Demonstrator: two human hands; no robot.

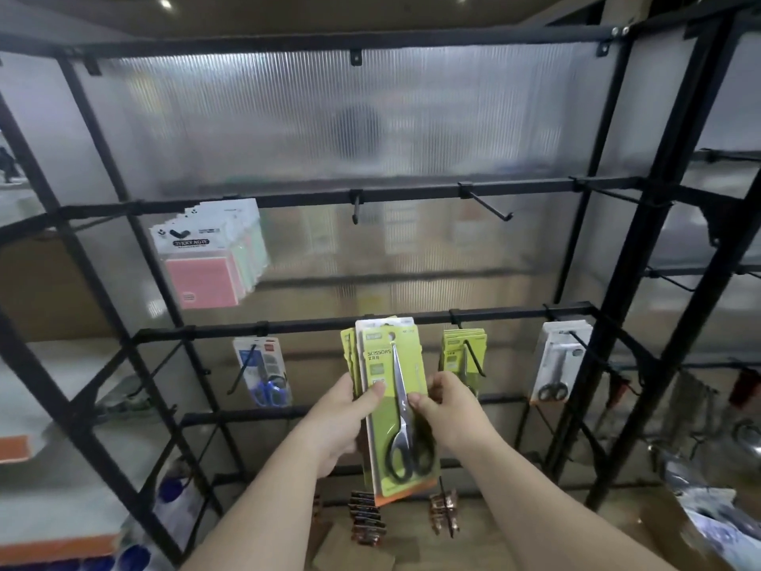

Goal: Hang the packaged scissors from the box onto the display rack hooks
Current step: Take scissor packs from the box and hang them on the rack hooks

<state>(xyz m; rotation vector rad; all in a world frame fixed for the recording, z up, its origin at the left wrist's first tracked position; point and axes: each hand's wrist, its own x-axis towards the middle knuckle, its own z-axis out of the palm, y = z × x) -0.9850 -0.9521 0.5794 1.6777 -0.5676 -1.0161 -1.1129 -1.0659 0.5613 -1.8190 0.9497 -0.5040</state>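
Note:
I hold a green-carded pack of scissors upright in front of the black display rack. My left hand grips its left edge with the thumb on the front. My right hand pinches its right edge beside the blades. The pack's hang hole sits level with the lower rail, in front of more green packs hanging there. Whether the hole is on a hook is hidden by the card.
Further green packs and white-carded scissors hang to the right, blue-handled scissors to the left. Sticky-note packs hang on the middle rail beside two bare hooks. Small brown items hang below.

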